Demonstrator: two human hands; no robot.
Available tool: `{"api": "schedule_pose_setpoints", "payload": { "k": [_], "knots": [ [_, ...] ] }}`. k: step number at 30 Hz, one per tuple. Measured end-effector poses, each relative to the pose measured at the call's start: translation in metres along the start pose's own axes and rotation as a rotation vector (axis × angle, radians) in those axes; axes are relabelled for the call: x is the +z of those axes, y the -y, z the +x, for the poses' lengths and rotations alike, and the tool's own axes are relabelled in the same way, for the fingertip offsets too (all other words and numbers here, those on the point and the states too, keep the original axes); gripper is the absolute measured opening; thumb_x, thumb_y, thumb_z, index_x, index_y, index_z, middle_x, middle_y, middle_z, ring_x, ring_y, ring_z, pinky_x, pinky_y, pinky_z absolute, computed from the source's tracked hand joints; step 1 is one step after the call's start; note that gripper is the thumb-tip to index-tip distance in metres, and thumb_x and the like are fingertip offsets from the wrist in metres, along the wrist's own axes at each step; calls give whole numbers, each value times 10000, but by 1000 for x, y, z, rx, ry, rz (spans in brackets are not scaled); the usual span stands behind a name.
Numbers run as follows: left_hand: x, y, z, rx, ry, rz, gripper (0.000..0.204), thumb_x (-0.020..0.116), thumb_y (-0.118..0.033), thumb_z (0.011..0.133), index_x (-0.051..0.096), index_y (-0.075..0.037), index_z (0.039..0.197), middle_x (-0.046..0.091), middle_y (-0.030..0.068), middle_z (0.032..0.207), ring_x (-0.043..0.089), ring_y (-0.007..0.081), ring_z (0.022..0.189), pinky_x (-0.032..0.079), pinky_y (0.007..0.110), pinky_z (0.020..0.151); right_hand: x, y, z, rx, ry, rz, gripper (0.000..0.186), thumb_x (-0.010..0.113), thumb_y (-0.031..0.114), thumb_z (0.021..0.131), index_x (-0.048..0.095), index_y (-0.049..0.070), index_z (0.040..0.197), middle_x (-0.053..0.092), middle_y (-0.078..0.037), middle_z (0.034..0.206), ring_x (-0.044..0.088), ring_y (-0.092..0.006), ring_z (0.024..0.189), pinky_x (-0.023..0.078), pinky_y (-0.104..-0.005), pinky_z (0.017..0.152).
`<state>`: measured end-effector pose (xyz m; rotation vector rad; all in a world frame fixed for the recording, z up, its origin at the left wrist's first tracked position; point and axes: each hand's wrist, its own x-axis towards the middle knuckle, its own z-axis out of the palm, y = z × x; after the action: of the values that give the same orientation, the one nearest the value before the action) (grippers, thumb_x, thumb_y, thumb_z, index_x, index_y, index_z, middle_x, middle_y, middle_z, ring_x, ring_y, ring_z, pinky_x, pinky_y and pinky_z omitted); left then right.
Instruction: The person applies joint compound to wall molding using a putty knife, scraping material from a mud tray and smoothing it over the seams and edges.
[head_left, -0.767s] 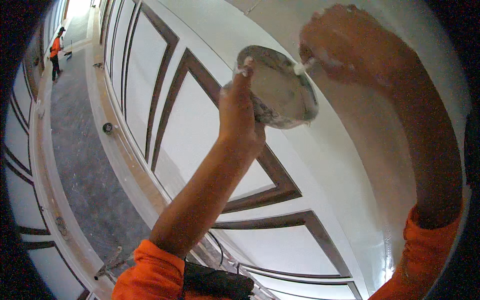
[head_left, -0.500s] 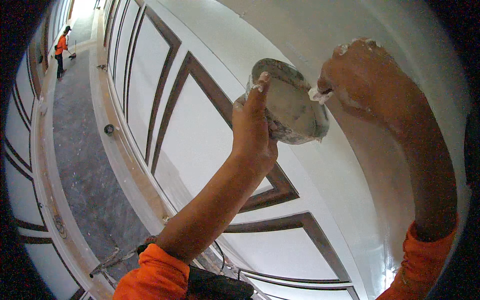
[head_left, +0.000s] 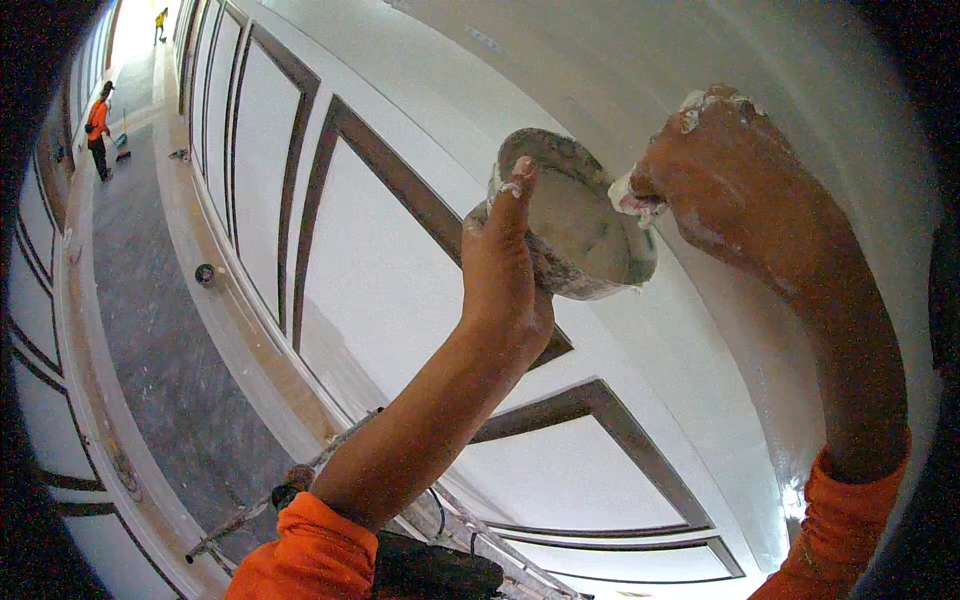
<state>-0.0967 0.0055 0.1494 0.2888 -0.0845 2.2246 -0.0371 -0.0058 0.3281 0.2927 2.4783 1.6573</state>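
Note:
My left hand [head_left: 508, 262] grips a shallow oval pan [head_left: 568, 277] from its near side, thumb over the rim. The pan is tilted up, its wall crusted with dried residue. Smooth greyish paste [head_left: 578, 218], like plaster or filler, covers its inside. My right hand [head_left: 725, 180] is closed in a pinch just right of the pan, with white smears on the knuckles. From its fingertips sticks out a whitish, paste-coated lump [head_left: 630, 198] at the pan's right rim; I cannot tell what lies under the paste.
A pale curved surface [head_left: 800, 130] arches overhead and to the right. Behind the pan runs a white wall with brown-framed panels [head_left: 390, 240]. Far below left is a grey floor strip [head_left: 170, 310], where a person in orange [head_left: 98, 130] holds a broom. Pole-like framework [head_left: 240, 520] lies beneath my left arm.
The view has shifted slightly. My right hand has come a little lower and the lump is closer against the pan's rim. A distant person in yellow now shows at the top left.

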Motion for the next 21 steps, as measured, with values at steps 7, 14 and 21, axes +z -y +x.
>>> {"api": "schedule_pose_setpoints", "payload": {
  "k": [7,14,21],
  "knots": [
    [3,36,-34,-38,66,86,528,423,-443,928,410,-56,1287,508,151,1226,504,300,1131,412,468,959,0,8,-50,-15,-39,164,165,595,110,754,719,149,854,647,-155,835,592,-322,884,464,-419,828],
    [8,70,-64,-118,-26,79,520,410,-437,933,405,-59,1290,500,149,1234,473,315,1161,375,470,991,-30,22,-88,256,289,222,149,610,187,750,712,130,841,640,-155,809,590,-321,879,468,-421,832],
    [21,96,-106,-102,133,118,543,404,-456,925,380,-70,1306,460,146,1273,462,311,1170,381,470,988,10,11,-171,40,0,-195,133,594,130,754,702,135,831,640,-130,829,595,-301,866,456,-430,851]
  ]
}}
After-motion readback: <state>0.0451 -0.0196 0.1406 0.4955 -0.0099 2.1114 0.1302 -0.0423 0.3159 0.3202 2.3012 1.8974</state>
